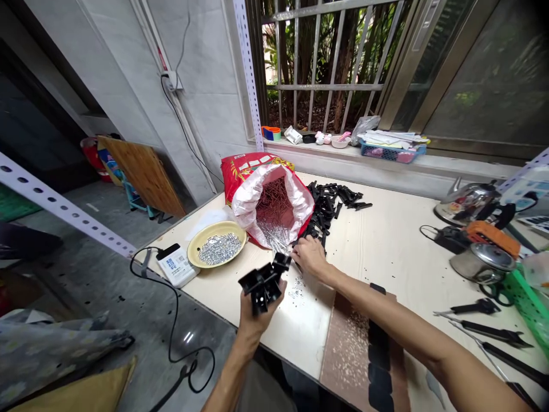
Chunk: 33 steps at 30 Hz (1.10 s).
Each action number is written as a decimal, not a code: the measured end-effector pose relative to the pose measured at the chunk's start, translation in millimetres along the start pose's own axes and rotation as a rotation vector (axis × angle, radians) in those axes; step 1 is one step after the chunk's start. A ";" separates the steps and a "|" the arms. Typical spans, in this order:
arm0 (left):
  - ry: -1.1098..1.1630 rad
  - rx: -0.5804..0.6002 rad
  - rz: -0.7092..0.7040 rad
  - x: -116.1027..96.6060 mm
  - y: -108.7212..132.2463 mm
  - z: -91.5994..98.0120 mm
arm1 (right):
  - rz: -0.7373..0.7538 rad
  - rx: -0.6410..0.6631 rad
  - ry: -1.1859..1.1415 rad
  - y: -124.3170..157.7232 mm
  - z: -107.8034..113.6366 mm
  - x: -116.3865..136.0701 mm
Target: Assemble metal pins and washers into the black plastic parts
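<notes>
My left hand (262,312) is closed around a bunch of black plastic parts (263,283), held above the table's front edge. At the mouth of a red-and-white woven sack (240,206), my right hand (309,257) reaches down with its fingers bent together. What those fingers hold, if anything, is hidden. Thin silver metal pins (277,237) spill from the sack just beside them, and reddish-brown rods (277,197) lie deeper inside. Behind the right hand spreads a heap of black plastic pieces (326,206). Small silver bits (297,289) are scattered on the table between my hands.
A yellow bowl (195,243) of small metal pieces and a white box (178,266) with a cable stand left. Under my right forearm lies a brown board (338,355) with black pads (380,369). A kettle (467,200), a metal pot (482,263) and black-handled tools (493,332) are at right.
</notes>
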State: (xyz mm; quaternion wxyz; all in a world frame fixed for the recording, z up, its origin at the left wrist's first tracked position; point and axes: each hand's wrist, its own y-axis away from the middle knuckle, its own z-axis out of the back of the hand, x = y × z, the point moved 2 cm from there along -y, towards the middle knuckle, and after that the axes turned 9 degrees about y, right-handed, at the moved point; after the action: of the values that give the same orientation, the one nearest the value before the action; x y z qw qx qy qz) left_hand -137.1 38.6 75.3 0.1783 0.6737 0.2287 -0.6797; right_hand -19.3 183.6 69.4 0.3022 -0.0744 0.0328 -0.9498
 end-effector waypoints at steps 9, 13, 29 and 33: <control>0.181 -0.033 0.145 8.3 -14.9 -4.6 | -0.103 0.035 0.048 -6.0 -17.4 0.0; 0.073 0.022 0.065 4.0 -10.2 -10.0 | -0.059 0.028 0.000 -7.7 -17.5 5.2; -0.009 0.129 0.116 7.9 -12.9 -19.8 | 0.126 -0.534 -1.092 27.6 104.4 12.1; -0.030 0.162 0.110 5.6 -12.3 -22.7 | 0.191 -0.503 -0.985 32.1 92.1 24.0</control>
State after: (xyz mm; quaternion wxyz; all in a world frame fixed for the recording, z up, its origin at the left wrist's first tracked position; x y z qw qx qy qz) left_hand -125.1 61.7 70.8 0.1638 0.6872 0.1328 -0.6952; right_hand -5.6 142.0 159.7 0.3393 -0.5757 0.1197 -0.7342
